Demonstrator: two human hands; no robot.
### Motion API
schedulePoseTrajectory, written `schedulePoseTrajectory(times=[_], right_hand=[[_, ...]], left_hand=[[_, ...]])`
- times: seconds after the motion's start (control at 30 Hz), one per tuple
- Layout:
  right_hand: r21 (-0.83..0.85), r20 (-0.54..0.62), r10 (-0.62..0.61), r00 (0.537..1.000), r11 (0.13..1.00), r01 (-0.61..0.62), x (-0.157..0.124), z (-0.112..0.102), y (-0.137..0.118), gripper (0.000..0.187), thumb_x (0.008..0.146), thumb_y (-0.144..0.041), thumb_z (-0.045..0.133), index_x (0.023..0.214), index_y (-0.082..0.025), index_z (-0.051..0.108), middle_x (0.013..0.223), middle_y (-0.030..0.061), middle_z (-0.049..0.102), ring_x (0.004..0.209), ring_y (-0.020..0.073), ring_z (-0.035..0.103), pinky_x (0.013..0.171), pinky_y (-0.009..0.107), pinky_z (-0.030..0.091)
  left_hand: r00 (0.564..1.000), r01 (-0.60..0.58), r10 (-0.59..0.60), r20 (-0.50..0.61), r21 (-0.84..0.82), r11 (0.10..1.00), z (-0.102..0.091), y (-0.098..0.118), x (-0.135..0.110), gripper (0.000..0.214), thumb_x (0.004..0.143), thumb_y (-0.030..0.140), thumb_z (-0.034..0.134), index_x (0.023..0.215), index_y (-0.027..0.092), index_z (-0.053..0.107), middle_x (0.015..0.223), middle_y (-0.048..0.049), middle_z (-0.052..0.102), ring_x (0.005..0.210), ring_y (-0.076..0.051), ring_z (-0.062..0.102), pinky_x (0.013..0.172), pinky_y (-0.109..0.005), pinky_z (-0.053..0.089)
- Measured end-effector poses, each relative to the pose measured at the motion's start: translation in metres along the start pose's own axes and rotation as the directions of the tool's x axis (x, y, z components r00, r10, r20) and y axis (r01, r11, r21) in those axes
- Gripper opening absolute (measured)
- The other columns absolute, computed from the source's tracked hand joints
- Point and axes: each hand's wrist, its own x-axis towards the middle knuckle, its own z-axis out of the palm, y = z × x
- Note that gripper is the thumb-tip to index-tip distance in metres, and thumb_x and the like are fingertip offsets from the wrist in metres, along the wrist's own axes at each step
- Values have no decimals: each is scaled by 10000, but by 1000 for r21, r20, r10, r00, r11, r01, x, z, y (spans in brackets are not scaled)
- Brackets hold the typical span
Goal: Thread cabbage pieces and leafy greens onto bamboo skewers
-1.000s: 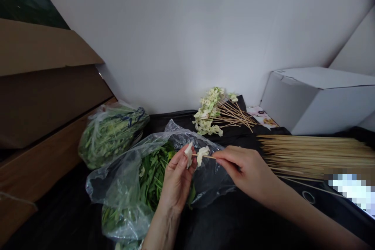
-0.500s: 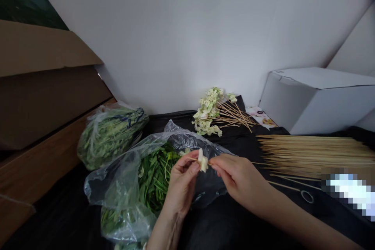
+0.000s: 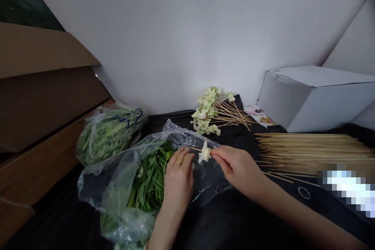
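My right hand pinches a thin bamboo skewer with pale folded vegetable pieces threaded on it, its tip pointing left. My left hand, a ring on one finger, reaches palm down into the open clear plastic bag of green leafy vegetables. Its fingers are curled over the leaves; whatever they may hold is hidden.
A pile of finished vegetable skewers lies by the wall. A large bundle of bare bamboo skewers lies at the right. A second bag of greens sits at the left, by brown cardboard. A white box stands at the back right.
My left hand pushed a pale piece onto the skewer, then let go and dropped into the bag of greens. My right hand kept the skewer and shifted slightly left.
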Motion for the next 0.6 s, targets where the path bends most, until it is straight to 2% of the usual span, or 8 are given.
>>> schedulePoseTrajectory(times=[0.07, 0.13, 0.27, 0.37, 0.5, 0.6], right_hand=[[-13, 7, 1, 1000, 1000, -1, 0, 2, 1, 236, 959, -171, 439, 966, -182, 675, 862, 44, 682, 790, 182, 631, 716, 304, 438], [-19, 11, 2, 1000, 1000, -2, -1, 3, 2, 237, 956, -164, 439, 961, -182, 675, 853, 42, 680, 787, 182, 631, 715, 304, 436], [-8, 33, -12, 999, 1000, 12, -1, 4, 3, 237, 951, -153, 440, 935, -192, 674, 854, 38, 681, 793, 180, 631, 720, 300, 434], [5, 46, -23, 999, 1000, 23, -1, 6, 3, 242, 950, -147, 438, 894, -197, 668, 862, 36, 684, 808, 179, 633, 729, 296, 435], [3, 57, -13, 998, 1000, 12, 0, 8, 4, 242, 955, -150, 437, 922, -199, 672, 850, 34, 681, 806, 177, 632, 725, 293, 436], [-8, 68, -14, 998, 1000, 14, 0, 10, 6, 242, 956, -152, 438, 943, -204, 674, 850, 32, 682, 808, 175, 632, 730, 294, 436]], left_hand=[[992, -15, -12, 123, 219, 976, 7, -2, -2, 375, 877, 100, 511, 1199, 226, 657, 1300, -131, 640, 1265, -315, 528, 1036, -488, 417], [972, -23, -74, 225, 398, 917, 13, -1, -3, 450, 846, 112, 563, 1285, 203, 603, 1377, -174, 577, 1246, -359, 529, 982, -511, 435], [922, -80, -151, 357, 558, 826, 20, 6, 0, 488, 835, 212, 626, 1316, 142, 578, 1335, -257, 578, 1103, -399, 578, 868, -508, 452], [917, -75, -178, 356, 594, 801, 23, 7, 3, 513, 822, 261, 658, 1315, 142, 577, 1313, -260, 582, 1078, -399, 574, 855, -500, 442], [920, -19, -222, 322, 603, 797, 25, 6, 7, 547, 816, 315, 666, 1321, 136, 555, 1155, -201, 644, 1036, -360, 579, 838, -462, 439], [919, 11, -249, 306, 611, 791, 24, 8, 9, 406, 841, 350, 625, 1173, 116, 634, 1096, -187, 641, 1004, -345, 589, 822, -444, 437]])
